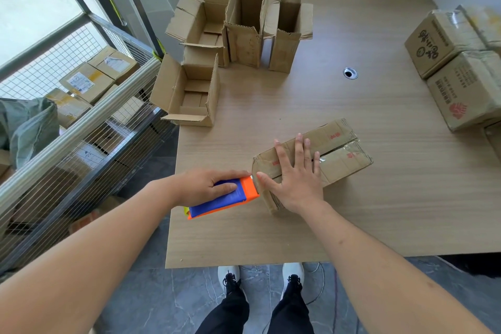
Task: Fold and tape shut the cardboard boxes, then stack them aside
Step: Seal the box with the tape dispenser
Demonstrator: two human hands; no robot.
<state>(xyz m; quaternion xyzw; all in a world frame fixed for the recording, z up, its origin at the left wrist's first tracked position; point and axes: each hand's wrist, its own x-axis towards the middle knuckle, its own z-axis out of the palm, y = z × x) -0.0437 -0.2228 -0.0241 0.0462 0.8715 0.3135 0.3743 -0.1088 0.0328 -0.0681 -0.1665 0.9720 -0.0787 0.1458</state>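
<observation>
Left grip (pixel 208 184) clamped on tape dispenser (pixel 225 198), touching box (pixel 339 154) near end; seam ran away rightward; right hand (pixel 295 179) lay flat, fingers apart.

Open cardboard boxes (pixel 189 89) at table's far left: four. Folded box (pixel 339 154) under hand: one. Taped boxes (pixel 444 40) stacked at right edge: at least two, perhaps a third, blurred. Tape dispenser (pixel 222 198): one. Hands: two. Parcels (pixel 86 81) in wire cage: several, count unclear.
</observation>
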